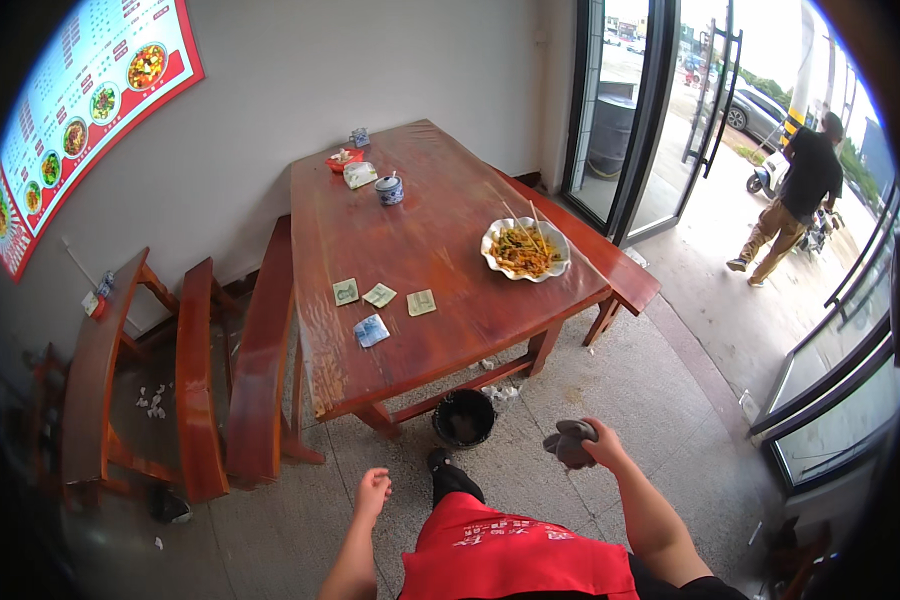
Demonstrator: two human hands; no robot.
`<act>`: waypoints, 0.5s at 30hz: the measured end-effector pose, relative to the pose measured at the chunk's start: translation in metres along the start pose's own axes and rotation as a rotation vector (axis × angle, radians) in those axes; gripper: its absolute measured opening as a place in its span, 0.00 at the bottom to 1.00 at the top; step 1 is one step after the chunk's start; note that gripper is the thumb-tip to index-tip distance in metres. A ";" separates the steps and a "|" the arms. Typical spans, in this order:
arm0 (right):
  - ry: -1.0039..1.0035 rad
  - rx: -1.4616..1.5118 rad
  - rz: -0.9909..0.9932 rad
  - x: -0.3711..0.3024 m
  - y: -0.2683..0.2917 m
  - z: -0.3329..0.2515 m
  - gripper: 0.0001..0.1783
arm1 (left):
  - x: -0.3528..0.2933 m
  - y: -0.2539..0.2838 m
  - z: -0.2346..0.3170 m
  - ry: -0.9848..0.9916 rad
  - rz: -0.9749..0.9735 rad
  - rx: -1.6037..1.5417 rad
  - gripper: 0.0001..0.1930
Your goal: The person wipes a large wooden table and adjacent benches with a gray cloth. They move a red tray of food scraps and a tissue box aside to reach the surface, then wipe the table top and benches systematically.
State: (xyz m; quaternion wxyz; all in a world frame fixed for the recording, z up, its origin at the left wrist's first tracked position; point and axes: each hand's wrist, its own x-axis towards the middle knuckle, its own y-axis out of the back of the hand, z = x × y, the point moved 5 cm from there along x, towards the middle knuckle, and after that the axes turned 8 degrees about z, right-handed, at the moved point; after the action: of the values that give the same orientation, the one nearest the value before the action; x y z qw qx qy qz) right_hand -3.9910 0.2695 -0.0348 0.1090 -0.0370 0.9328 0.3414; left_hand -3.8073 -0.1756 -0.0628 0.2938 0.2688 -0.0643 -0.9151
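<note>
My right hand point(598, 442) grips a crumpled grey cloth point(570, 443), held out over the floor in front of the red wooden table point(440, 240). My left hand point(372, 492) hangs loosely curled and holds nothing, just short of the table's near corner. On the table lie several paper banknotes point(380, 296), green ones in a row and a blue one point(371, 331) nearer the edge. A white scalloped plate of noodles point(525, 250) with chopsticks across it sits toward the right side. I wear a red apron point(515, 555).
A small lidded pot point(389, 189), a red dish point(344, 158) and a packet stand at the table's far end. Red benches point(262, 350) flank the table. A black bin point(463, 417) sits under it. A glass door point(660, 110) stands open; a person point(790, 200) walks outside.
</note>
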 end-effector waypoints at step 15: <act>-0.824 -0.302 0.092 -0.118 0.005 0.142 0.30 | 0.295 -0.049 0.224 -0.369 0.029 1.132 0.26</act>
State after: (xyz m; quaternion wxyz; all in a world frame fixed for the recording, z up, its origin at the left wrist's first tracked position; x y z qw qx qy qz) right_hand -3.8513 0.3642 -0.1103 0.4499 0.1282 0.7517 0.4648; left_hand -4.1527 -0.3131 -0.0204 0.1012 0.2190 -0.5959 -0.7659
